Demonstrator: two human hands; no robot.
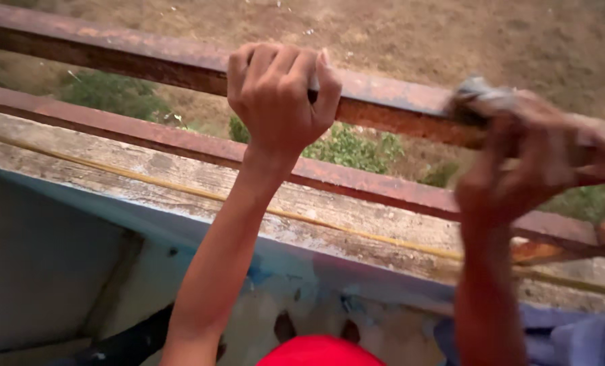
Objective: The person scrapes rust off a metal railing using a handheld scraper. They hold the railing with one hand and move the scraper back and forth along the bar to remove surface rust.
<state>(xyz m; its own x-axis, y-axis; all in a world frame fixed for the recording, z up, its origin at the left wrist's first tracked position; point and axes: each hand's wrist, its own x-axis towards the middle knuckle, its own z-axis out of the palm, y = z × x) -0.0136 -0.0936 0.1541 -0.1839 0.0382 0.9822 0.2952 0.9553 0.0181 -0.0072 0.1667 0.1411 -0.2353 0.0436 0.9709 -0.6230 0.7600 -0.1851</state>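
Here my left hand (pixel 279 95) is wrapped tight around the upper rusty rail (pixel 147 61), fingers curled over its far edge and thumb underneath. My right hand (pixel 529 159) is blurred, further right on the same rail, pressing a greyish wad (pixel 482 91) against the metal; I cannot tell how firmly it grips. Between my 2 hands the rail runs bare. A second, lower rail (pixel 147 135) lies nearer, just beyond the worn concrete ledge (pixel 180 183). Through the gap between the rails there are green bushes (pixel 353 149) and dry ground (pixel 451 34) far below.
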